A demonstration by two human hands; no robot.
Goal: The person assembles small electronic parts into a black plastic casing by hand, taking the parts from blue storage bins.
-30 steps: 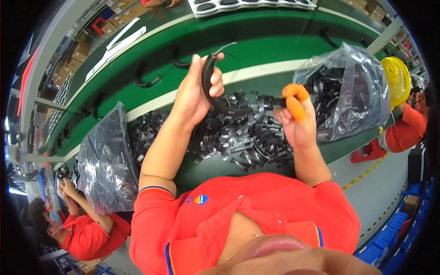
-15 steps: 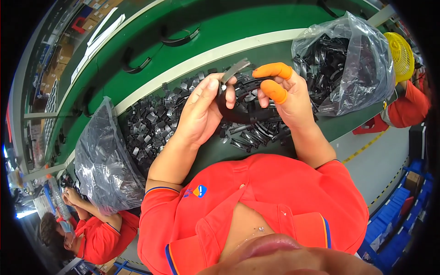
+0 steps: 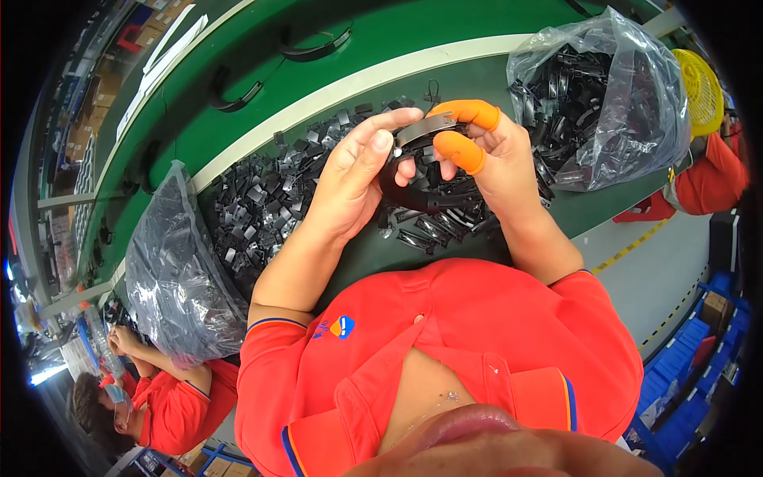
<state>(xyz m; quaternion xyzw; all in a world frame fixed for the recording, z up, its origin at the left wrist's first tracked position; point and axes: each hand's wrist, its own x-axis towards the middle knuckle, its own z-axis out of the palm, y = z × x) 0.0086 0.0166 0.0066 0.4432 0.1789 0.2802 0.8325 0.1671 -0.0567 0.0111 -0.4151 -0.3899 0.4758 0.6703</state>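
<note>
At the green bench (image 3: 362, 256) I see a red shirt (image 3: 509, 318) bearing a blue-and-orange emblem (image 3: 342, 327); at the bench's right end, a clear bag (image 3: 632, 135) of black parts (image 3: 571, 83). Above mid-bench, the left hand (image 3: 351, 176) grips a curved black band (image 3: 399, 191); the right hand (image 3: 502, 159) pinches a dark strip (image 3: 421, 132).

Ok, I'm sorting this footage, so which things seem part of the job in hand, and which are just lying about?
Job in hand, it seems:
- curved band, in the left hand and right hand
- orange finger covers, worn on the right
- loose black parts, probably

Apparently just about:
- yellow basket, far right
- blue bins, lower right
</note>
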